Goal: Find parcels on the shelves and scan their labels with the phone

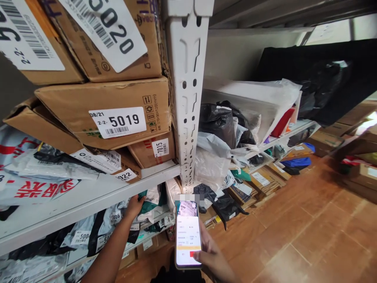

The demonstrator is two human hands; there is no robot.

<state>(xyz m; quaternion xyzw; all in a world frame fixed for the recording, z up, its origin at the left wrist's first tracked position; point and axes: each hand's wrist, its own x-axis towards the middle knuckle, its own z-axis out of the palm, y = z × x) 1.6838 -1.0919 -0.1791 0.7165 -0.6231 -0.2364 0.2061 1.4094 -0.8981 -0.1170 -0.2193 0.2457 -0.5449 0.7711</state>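
Below the white shelf's edge (73,212) and brown cardboard boxes (123,96), the left hand (134,207) pinches green plastic (148,206); the right hand (209,253) grips a lit phone (188,236).

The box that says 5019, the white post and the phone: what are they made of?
The box looks like matte brown cardboard, with stiff folded edges. The white post is probably painted metal: it has punched holes. The phone in the right hand probably has a smooth glass front, since it glows flat and bright; its rim could be metal or plastic.
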